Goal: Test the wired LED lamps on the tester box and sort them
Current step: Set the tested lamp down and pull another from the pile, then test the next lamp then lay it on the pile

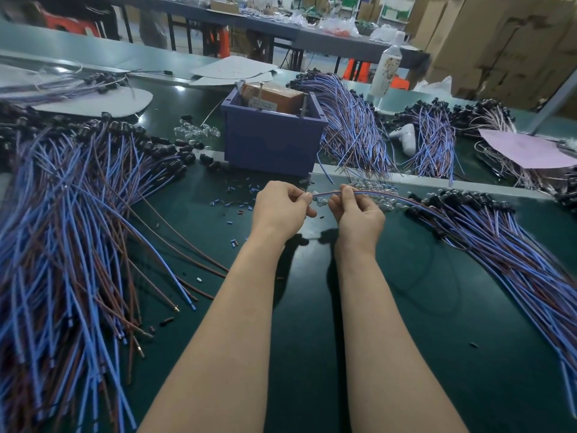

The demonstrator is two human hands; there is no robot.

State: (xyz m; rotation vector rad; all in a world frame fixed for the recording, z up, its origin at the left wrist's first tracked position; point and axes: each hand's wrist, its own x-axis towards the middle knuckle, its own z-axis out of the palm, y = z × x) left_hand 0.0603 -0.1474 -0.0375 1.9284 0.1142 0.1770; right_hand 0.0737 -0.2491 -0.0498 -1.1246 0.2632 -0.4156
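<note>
On our green bench (406, 307), wired lamps (62, 229) heaped around, tester box (271, 142) ahead, left hand (278, 207) and right hand (359, 214) pinched one lead (326, 192), cartons (499, 42) behind.

Bare mat (406, 307) betw. L wires (62, 245) & R wires (515, 245); tester box (271, 145) ahead.

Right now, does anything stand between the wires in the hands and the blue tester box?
Nothing visible does. The left hand and right hand pinch the wire pair just in front of the tester box; only small cut bits lie flat on the table between them, below the path.
</note>
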